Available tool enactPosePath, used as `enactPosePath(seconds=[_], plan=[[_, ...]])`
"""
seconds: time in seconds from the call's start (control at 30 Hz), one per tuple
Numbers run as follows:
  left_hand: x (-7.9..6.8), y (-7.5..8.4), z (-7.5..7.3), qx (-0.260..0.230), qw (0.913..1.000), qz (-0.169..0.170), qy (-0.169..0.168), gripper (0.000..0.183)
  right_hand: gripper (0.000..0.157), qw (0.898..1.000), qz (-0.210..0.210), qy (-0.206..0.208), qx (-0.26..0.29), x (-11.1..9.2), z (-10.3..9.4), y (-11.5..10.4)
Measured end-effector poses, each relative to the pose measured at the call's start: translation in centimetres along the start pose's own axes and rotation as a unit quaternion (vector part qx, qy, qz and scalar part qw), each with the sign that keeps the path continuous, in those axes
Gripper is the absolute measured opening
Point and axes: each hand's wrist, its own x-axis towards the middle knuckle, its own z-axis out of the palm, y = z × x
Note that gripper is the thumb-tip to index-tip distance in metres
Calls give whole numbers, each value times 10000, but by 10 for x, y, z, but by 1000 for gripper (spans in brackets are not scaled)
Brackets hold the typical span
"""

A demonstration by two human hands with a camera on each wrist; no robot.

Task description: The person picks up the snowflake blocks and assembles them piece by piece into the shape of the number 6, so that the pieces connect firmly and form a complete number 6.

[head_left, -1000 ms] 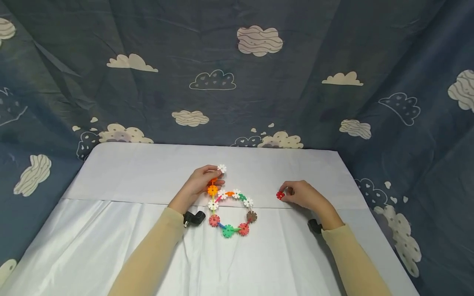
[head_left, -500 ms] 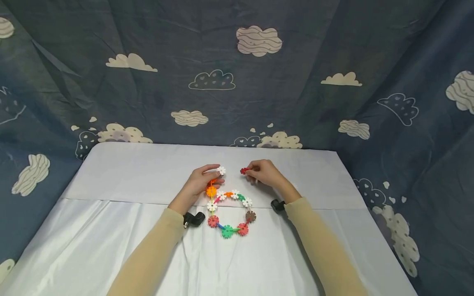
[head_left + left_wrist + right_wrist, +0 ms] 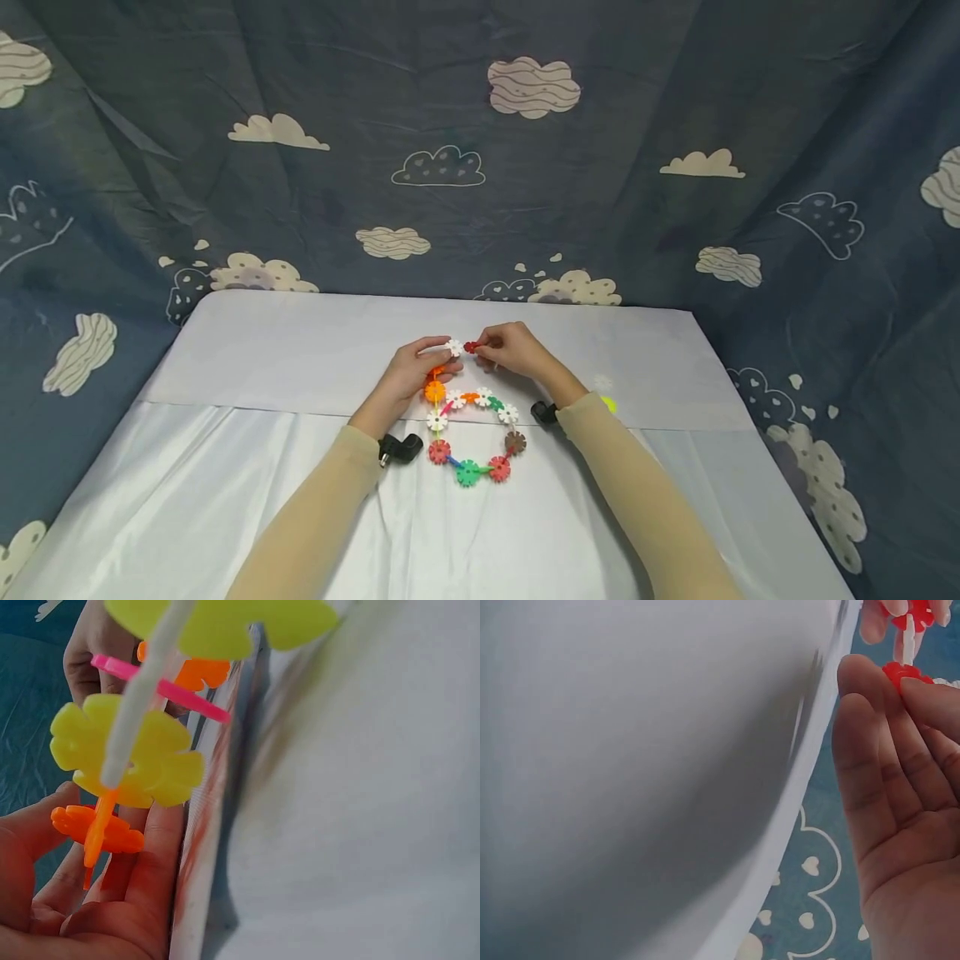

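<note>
My left hand (image 3: 408, 375) pinches the top end of a chain of snowflake discs, at a white snowflake disc (image 3: 453, 347). An orange snowflake disc (image 3: 435, 391) hangs just below the fingers; it shows yellowish (image 3: 127, 750) in the left wrist view. Down the chain, several linked discs form a loop on the table, among them a green snowflake disc (image 3: 468, 473) and a brown snowflake disc (image 3: 515, 442). My right hand (image 3: 517, 348) pinches a red snowflake disc (image 3: 470, 347) between thumb and fingertips, its edge right at the white disc.
A white cloth covers the table (image 3: 300, 350). Beside the right sleeve, a yellow disc (image 3: 609, 404) partly shows, with a pale disc (image 3: 602, 382) near it. A dark cloud-patterned curtain (image 3: 450, 200) hangs behind and at both sides.
My right hand has carried the red snowflake disc leftward and slightly up, over to the white disc. The left hand stays nearly in place, holding the chain.
</note>
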Motion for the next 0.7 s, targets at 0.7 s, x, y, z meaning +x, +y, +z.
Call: enactPosePath(seconds=[0.7], plan=[[1,0,-1,375,9993,-8,14,40,10,9991,-242,-18,-335,5,12,-10]])
